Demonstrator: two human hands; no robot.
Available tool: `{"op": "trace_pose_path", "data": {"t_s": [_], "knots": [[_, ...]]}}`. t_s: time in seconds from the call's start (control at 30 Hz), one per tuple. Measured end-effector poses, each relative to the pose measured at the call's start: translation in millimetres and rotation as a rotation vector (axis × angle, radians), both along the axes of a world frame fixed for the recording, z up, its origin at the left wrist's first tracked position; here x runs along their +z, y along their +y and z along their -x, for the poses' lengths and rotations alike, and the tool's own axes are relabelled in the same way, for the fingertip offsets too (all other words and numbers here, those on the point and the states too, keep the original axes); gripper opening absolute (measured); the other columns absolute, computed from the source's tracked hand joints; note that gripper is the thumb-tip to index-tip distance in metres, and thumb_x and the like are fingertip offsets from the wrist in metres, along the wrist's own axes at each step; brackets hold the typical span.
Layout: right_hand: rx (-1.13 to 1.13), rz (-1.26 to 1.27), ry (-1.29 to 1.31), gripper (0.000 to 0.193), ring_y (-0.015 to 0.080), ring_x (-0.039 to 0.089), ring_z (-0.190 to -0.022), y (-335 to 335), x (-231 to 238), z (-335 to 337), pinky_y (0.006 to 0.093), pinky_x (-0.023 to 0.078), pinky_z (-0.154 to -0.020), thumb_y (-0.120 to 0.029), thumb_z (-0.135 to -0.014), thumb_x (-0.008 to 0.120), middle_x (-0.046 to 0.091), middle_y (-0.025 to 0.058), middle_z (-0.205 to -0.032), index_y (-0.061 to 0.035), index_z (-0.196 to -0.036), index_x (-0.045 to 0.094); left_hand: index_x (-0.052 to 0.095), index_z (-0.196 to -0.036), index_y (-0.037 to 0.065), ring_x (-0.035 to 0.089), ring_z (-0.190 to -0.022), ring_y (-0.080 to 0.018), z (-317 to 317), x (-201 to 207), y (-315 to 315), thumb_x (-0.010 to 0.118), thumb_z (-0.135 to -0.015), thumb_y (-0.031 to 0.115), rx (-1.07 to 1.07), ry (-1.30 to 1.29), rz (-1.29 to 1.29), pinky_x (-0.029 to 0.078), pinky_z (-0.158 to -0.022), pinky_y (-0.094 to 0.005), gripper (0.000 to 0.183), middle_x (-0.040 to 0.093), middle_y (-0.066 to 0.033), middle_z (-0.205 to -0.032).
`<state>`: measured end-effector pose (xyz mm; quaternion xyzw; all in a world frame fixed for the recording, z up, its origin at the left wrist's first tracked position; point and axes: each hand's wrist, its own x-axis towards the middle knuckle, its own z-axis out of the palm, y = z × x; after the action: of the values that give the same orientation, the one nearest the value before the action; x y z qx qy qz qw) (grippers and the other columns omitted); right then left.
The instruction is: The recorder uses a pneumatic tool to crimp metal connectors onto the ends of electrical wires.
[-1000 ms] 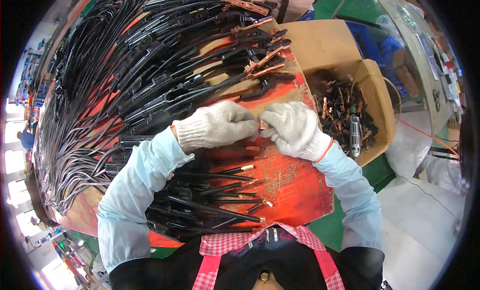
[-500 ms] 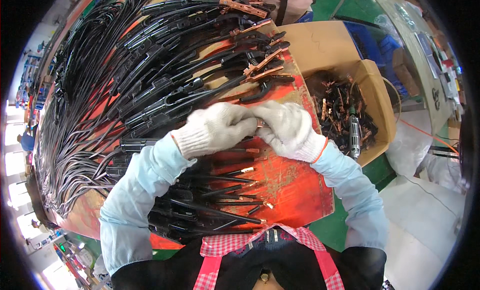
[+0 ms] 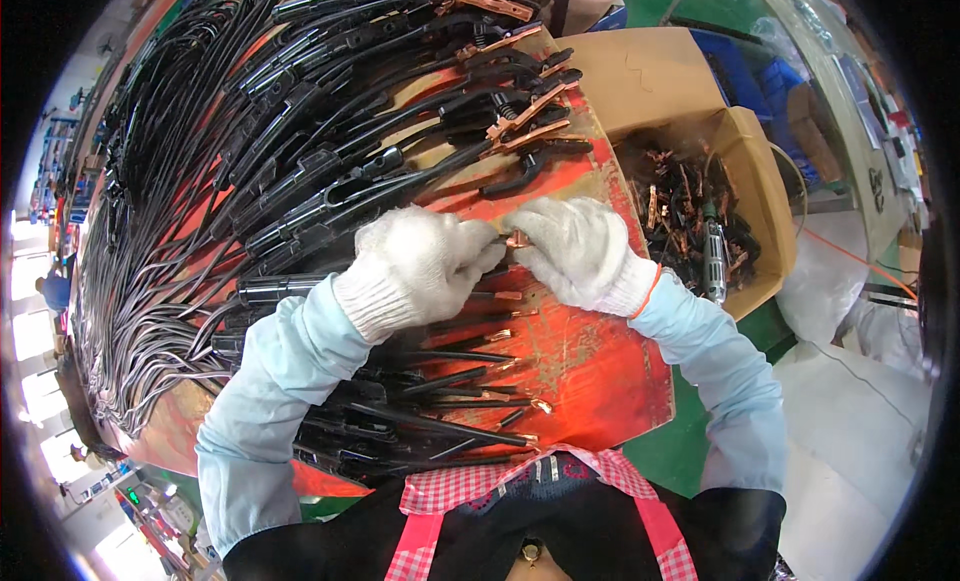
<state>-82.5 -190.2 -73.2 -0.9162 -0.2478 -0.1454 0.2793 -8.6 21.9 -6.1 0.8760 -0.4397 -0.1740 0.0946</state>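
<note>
Both my hands wear white knit gloves and meet above the middle of the red table point(image 3: 590, 371). Between the fingertips shows a small copper-coloured end piece point(image 3: 517, 239). My right hand point(image 3: 578, 249) pinches it from the right. My left hand point(image 3: 425, 261) has its fingers curled just to the left of it; what they hold is hidden by the glove. Below my hands, several black cables point(image 3: 450, 359) with bare copper ends point right. Beyond them lie rows of black welding electrode holders point(image 3: 320, 221) with copper jaws point(image 3: 530, 111).
Right of the table stands an open cardboard box point(image 3: 765, 206) full of copper and black clamp parts, with a silver-and-green cylindrical tool point(image 3: 714, 261) on top. Long grey-black cables point(image 3: 130, 311) heap at the left. Blue bins point(image 3: 780, 91) stand behind the box.
My hands have drawn slightly apart, the left one moving a little left. More of the copper piece now shows at the right fingertips.
</note>
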Motion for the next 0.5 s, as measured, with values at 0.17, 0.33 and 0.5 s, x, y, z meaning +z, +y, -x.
{"op": "trace_pose_path", "data": {"t_s": [0.17, 0.33, 0.5], "knots": [[0.054, 0.002, -0.002, 0.04, 0.0338, 0.067, -0.081, -1.6, 3.3, -0.9, 0.0429, 0.052, -0.069, -0.018, -0.079, 0.074, 0.068, 0.0131, -0.101, -0.0063, -0.116, 0.062, 0.068, -0.091, 0.014, 0.067, -0.067, -0.037, 2.9, 3.8, -3.7, 0.064, -0.09, 0.024, -0.018, -0.03, 0.009, 0.052, -0.056, -0.0477, 0.011, 0.066, -0.0118, -0.069], [0.072, 0.036, 0.028, 0.037, 0.0337, 0.066, -0.082, -0.5, 3.3, 1.6, 0.0438, 0.051, -0.071, -0.022, -0.081, 0.07, 0.067, 0.0124, -0.1, -0.0053, -0.114, 0.062, 0.065, -0.085, 0.014, 0.066, -0.063, -0.0359, 7.6, 2.1, -5.1, 0.065, -0.086, 0.023, -0.067, -0.067, 0.003, 0.051, -0.052, -0.0473, 0.009, 0.064, -0.011, -0.064], [0.087, 0.077, 0.128, 0.035, 0.034, 0.065, -0.086, -0.9, 5.9, 1.2, 0.0441, 0.051, -0.074, -0.024, -0.082, 0.068, 0.066, 0.0125, -0.1, -0.0055, -0.111, 0.063, 0.064, -0.083, 0.014, 0.066, -0.061, -0.0361, 12.3, -5.9, -6.2, 0.066, -0.086, 0.023, -0.067, -0.11, 0.051, 0.051, -0.051, -0.0469, 0.009, 0.063, -0.0111, -0.063]]}}
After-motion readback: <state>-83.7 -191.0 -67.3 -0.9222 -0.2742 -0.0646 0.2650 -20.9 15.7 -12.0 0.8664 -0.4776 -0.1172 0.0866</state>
